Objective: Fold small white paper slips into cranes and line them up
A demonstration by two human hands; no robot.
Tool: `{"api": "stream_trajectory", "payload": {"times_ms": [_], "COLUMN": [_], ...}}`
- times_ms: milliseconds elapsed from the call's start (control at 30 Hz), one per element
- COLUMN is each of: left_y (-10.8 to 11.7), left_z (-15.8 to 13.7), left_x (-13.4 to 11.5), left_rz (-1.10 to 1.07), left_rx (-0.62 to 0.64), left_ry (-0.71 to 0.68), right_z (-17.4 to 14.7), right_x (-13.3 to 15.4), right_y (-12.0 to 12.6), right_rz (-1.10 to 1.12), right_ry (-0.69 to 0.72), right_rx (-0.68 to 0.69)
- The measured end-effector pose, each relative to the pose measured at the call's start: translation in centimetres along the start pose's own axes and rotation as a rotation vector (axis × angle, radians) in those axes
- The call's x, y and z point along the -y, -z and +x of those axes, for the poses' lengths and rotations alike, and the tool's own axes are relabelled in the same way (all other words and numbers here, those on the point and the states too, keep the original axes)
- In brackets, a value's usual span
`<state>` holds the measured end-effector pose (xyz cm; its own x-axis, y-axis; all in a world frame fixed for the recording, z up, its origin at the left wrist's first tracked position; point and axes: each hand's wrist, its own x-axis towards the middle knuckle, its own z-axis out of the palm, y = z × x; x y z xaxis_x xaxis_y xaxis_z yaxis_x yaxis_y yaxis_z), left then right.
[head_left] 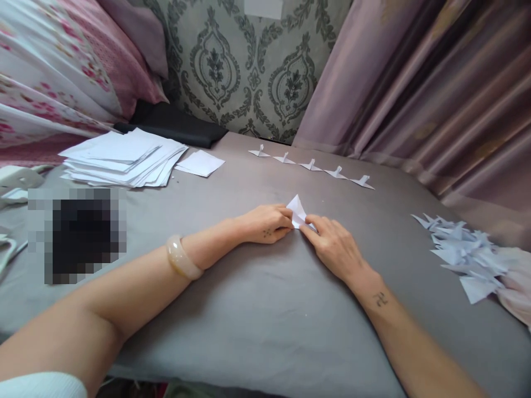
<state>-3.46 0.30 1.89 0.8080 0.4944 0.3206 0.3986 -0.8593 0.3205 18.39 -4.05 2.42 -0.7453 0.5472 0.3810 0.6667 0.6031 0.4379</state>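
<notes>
Between my two hands is a small piece of folded white paper (297, 210), its pointed tip facing away from me. My left hand (267, 224) pinches its left side, with the fingers curled in. On the right side, my right hand (332, 240) grips the lower edge between thumb and fingers. Part of the paper is hidden behind the fingertips. Farther back, a row of several folded paper figures (312, 165) runs across the grey sheet (249, 309).
At the back left lie a stack of white paper (124, 157) and a few smaller sheets (201, 163). A heap of folded paper pieces (468, 251) is at the right. Behind it hang pink curtains (398, 77). A blurred dark patch (85, 235) covers something at the left.
</notes>
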Motion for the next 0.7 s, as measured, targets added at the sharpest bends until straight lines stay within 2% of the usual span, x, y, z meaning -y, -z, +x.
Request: {"api": "stream_trajectory", "payload": {"times_ms": [200, 467, 567, 700], "left_y": [0.1, 0.4, 0.4, 0.3], "left_z": [-0.1, -0.3, -0.3, -0.1], "left_x": [0.0, -0.3, -0.4, -0.5], "left_rz": [0.036, 0.093, 0.111, 0.113], "left_rx": [0.019, 0.047, 0.055, 0.072], "left_ry": [-0.005, -0.015, -0.050, -0.070], "right_z": [-0.4, -0.9, -1.3, -1.9], "right_x": [0.1, 0.3, 0.0, -1.2], "right_y": [-0.1, 0.7, 1.1, 1.0], "right_rz": [0.012, 0.106, 0.230, 0.420], "right_ry": [-0.055, -0.171, -0.288, -0.587], "right_rx": [0.056, 0.217, 0.234, 0.161]}}
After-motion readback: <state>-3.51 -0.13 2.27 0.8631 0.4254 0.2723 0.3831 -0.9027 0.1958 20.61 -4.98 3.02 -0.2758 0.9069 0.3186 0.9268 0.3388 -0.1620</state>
